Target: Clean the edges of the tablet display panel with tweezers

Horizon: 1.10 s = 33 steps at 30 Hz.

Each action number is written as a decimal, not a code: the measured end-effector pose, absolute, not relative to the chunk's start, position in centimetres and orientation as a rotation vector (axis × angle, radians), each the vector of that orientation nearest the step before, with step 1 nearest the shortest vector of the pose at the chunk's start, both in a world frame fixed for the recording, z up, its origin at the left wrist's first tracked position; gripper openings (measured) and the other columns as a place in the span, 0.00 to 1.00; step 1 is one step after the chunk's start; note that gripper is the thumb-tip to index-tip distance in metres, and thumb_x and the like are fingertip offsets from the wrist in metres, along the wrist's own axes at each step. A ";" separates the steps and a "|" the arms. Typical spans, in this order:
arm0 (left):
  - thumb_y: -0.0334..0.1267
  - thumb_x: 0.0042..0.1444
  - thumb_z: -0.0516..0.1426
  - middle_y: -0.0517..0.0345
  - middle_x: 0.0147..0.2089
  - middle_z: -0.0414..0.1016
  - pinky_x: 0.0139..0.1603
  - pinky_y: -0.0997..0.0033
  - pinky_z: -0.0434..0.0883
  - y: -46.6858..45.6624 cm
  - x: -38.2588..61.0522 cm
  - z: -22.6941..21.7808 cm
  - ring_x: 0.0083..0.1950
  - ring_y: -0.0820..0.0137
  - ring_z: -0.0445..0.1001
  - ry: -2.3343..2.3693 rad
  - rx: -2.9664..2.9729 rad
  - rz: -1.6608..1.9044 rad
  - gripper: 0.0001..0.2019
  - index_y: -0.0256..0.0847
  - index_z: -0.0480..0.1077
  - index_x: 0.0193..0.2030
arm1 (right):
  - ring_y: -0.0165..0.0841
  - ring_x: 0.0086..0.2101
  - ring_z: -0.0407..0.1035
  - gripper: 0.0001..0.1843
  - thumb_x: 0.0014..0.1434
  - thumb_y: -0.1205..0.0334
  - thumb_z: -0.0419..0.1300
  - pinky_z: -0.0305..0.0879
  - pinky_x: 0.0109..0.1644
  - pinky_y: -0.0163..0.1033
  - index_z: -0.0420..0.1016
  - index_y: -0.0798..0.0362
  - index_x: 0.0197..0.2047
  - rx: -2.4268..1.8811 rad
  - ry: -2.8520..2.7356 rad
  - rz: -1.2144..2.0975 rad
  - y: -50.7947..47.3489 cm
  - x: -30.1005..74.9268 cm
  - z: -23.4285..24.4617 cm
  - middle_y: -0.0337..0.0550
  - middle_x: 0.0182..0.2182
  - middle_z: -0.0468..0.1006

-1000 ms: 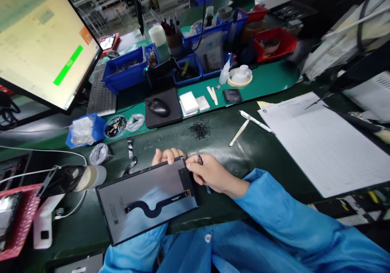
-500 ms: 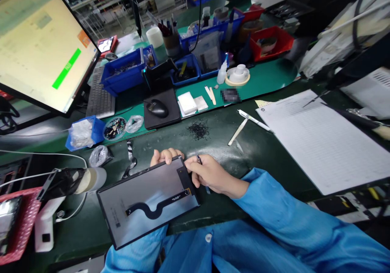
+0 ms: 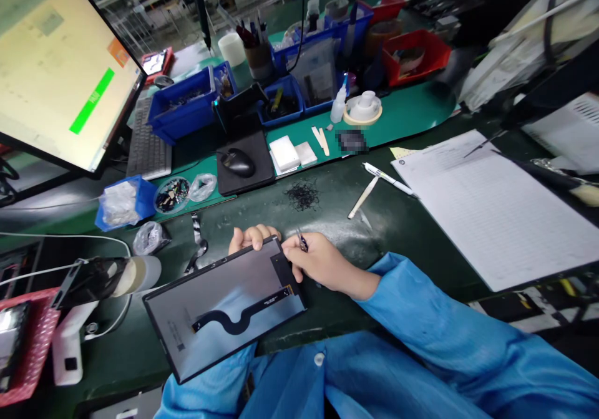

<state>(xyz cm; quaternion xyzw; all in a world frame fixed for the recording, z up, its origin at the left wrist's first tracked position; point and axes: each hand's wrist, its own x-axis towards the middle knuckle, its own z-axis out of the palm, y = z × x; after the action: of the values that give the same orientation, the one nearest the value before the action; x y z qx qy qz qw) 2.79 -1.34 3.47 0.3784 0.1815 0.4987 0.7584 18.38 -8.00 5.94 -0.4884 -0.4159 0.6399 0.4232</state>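
A tablet display panel [image 3: 219, 303] lies tilted in my left hand [image 3: 255, 237], its grey back facing up with a black curved flex cable [image 3: 234, 324] across it. My left fingers curl over the panel's far edge; the rest of that hand is hidden beneath. At the panel's upper right corner, my right hand [image 3: 318, 260] is closed, thumb and fingertips against the edge. Slim metal tweezers [image 3: 303, 240] are tucked in the right hand, with a pointed end sticking up past the fingers.
Beyond the hands lies a pile of thin black scraps [image 3: 303, 194]. Right of it are a wooden stick [image 3: 362, 199], a white pen [image 3: 389, 180] and a paper sheet [image 3: 496, 213]. A mouse [image 3: 238, 162], a blue bin [image 3: 180, 104] and a tape roll [image 3: 140, 274] stand farther left.
The view has shifted slightly. My right hand has turned a little at the panel's corner, and the tweezers' lower end no longer shows below it. The left hand keeps its hold.
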 end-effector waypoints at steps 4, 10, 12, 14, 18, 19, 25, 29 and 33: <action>0.60 0.70 0.50 0.56 0.21 0.49 0.37 0.65 0.63 -1.4 2.9 3.5 0.31 0.68 0.62 0.402 0.839 1.086 0.33 0.37 0.54 0.20 | 0.30 0.18 0.61 0.13 0.55 0.63 0.59 0.54 0.25 0.35 0.69 0.49 0.20 -1.225 -1.018 1.626 -8.0 18.3 5.7 0.35 0.15 0.73; 0.59 0.70 0.49 0.57 0.20 0.47 0.35 0.65 0.62 -1.7 3.3 3.5 0.28 0.69 0.59 0.409 0.848 1.113 0.33 0.38 0.53 0.19 | 0.30 0.19 0.56 0.10 0.49 0.65 0.60 0.49 0.24 0.38 0.70 0.47 0.18 -1.240 -0.968 1.617 -8.1 18.3 6.4 0.39 0.16 0.73; 0.59 0.70 0.48 0.57 0.20 0.47 0.34 0.65 0.61 -1.7 3.4 3.6 0.28 0.68 0.57 0.424 0.849 1.134 0.33 0.39 0.53 0.19 | 0.31 0.19 0.56 0.12 0.49 0.66 0.60 0.50 0.25 0.39 0.69 0.47 0.17 -1.229 -0.998 1.624 -8.2 18.3 6.6 0.40 0.17 0.73; 0.59 0.70 0.49 0.57 0.20 0.47 0.35 0.64 0.61 -1.6 3.4 3.6 0.28 0.68 0.57 0.429 0.843 1.137 0.33 0.39 0.53 0.19 | 0.30 0.19 0.56 0.13 0.51 0.65 0.59 0.49 0.25 0.39 0.69 0.47 0.16 -1.224 -1.028 1.629 -8.2 18.4 6.5 0.40 0.17 0.73; 0.61 0.68 0.53 0.57 0.20 0.47 0.36 0.65 0.61 -1.5 3.2 3.8 0.29 0.67 0.60 0.440 0.833 1.106 0.34 0.38 0.52 0.19 | 0.28 0.17 0.53 0.14 0.56 0.62 0.59 0.45 0.23 0.38 0.70 0.48 0.18 -1.228 -0.981 1.653 -8.2 18.4 6.1 0.39 0.17 0.74; 0.61 0.68 0.53 0.57 0.20 0.47 0.36 0.64 0.61 -1.5 3.2 3.8 0.29 0.67 0.59 0.442 0.835 1.104 0.34 0.38 0.52 0.19 | 0.28 0.17 0.52 0.14 0.56 0.62 0.59 0.44 0.22 0.38 0.70 0.49 0.19 -1.223 -0.966 1.661 -8.2 18.4 6.0 0.38 0.16 0.73; 0.59 0.69 0.51 0.57 0.21 0.47 0.36 0.65 0.61 -1.8 3.5 3.8 0.29 0.68 0.59 0.434 0.837 1.126 0.33 0.38 0.53 0.20 | 0.25 0.16 0.52 0.06 0.47 0.64 0.58 0.44 0.21 0.35 0.71 0.51 0.21 -1.208 -0.919 1.638 -7.9 18.1 6.0 0.33 0.15 0.71; 0.61 0.68 0.54 0.58 0.20 0.47 0.35 0.67 0.62 -1.7 3.5 3.9 0.28 0.69 0.59 0.441 0.845 1.132 0.35 0.37 0.51 0.18 | 0.25 0.16 0.52 0.06 0.44 0.65 0.57 0.43 0.21 0.35 0.69 0.50 0.18 -1.186 -0.923 1.647 -7.9 18.0 6.1 0.32 0.14 0.69; 0.62 0.65 0.58 0.58 0.19 0.51 0.36 0.68 0.65 -1.5 3.3 3.8 0.29 0.69 0.62 0.449 0.820 1.123 0.36 0.37 0.51 0.18 | 0.26 0.16 0.52 0.09 0.48 0.64 0.58 0.43 0.21 0.37 0.70 0.49 0.18 -1.168 -0.952 1.665 -8.1 18.2 6.0 0.35 0.15 0.70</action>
<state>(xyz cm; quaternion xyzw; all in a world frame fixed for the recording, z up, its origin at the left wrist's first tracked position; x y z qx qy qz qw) 3.27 -1.53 3.81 0.3744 0.2048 0.5129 0.7448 18.18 -8.05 6.01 -0.4688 -0.3820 0.6683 0.4332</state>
